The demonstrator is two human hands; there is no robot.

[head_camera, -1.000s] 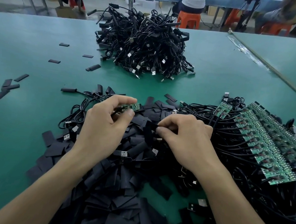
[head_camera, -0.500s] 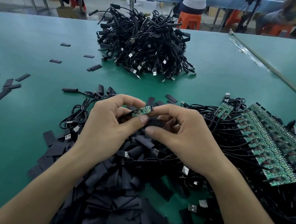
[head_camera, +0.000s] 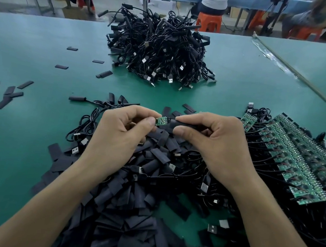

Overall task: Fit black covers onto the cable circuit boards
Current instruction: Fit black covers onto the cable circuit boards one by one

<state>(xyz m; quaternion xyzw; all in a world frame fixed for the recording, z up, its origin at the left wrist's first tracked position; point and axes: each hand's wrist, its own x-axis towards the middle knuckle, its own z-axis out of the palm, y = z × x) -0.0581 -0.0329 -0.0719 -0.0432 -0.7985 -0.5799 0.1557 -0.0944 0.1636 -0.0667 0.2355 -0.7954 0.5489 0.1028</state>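
Just above the heap of loose covers (head_camera: pixel 125 211) on the worktop (head_camera: pixel 20 146), the left grip (head_camera: pixel 119 136) pinches a green circuit board (head_camera: pixel 162 120); the right grip (head_camera: pixel 214 148) pinches a black cover (head_camera: pixel 180 124) touching the board's end.

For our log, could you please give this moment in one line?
left hand pinches circuit board | right hand holds black cover | cover meets board

No legible text or labels.

Even soft light; blurred, warped edges
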